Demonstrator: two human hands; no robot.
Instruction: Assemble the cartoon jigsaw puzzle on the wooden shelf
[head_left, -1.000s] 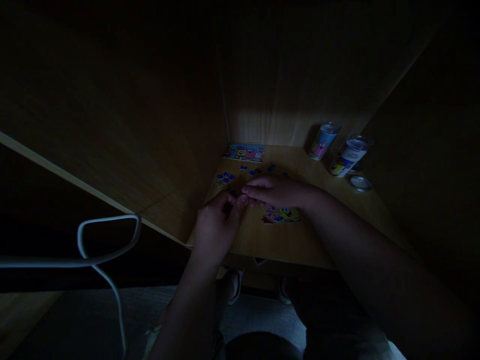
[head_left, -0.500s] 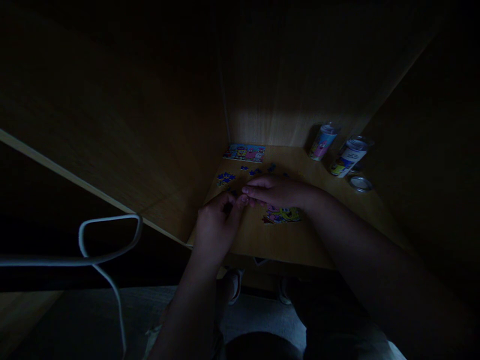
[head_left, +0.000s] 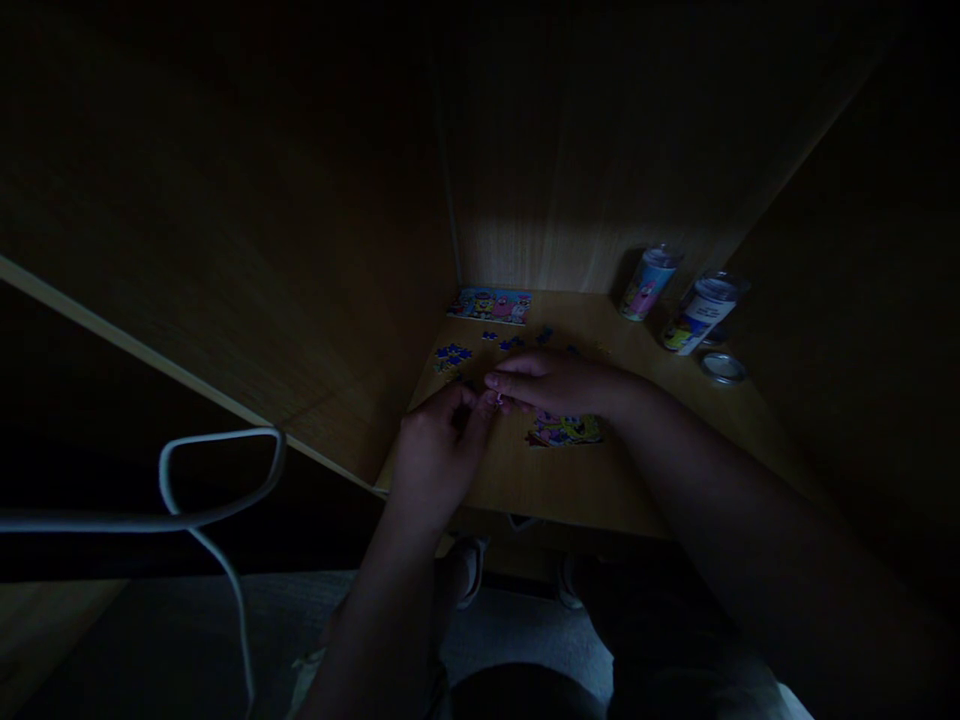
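Note:
Above the desk my left hand [head_left: 439, 450] and my right hand [head_left: 551, 382] meet at their fingertips. Between them shows a small pinkish puzzle piece [head_left: 499, 398], pinched by the closed fingers of both hands and mostly covered. Just below my right hand lies a partly joined jigsaw puzzle [head_left: 566, 430] with yellow and pink cartoon figures. Loose blue puzzle pieces [head_left: 454, 354] are heaped beyond my left hand. More loose pieces [head_left: 511, 343] are scattered past my right hand, some perhaps hidden by it.
A cartoon picture strip [head_left: 489, 305] lies by the back panel [head_left: 570, 240]. Two clear-topped tubes, a pink-blue one [head_left: 646, 288] and a white-labelled one [head_left: 699, 315], stand at the back right near a round lid [head_left: 723, 368]. A white cable [head_left: 217, 437] loops at the left.
My left hand has shifted very slightly to the right, and more of the pinkish piece shows between the fingertips. My right hand has hardly moved.

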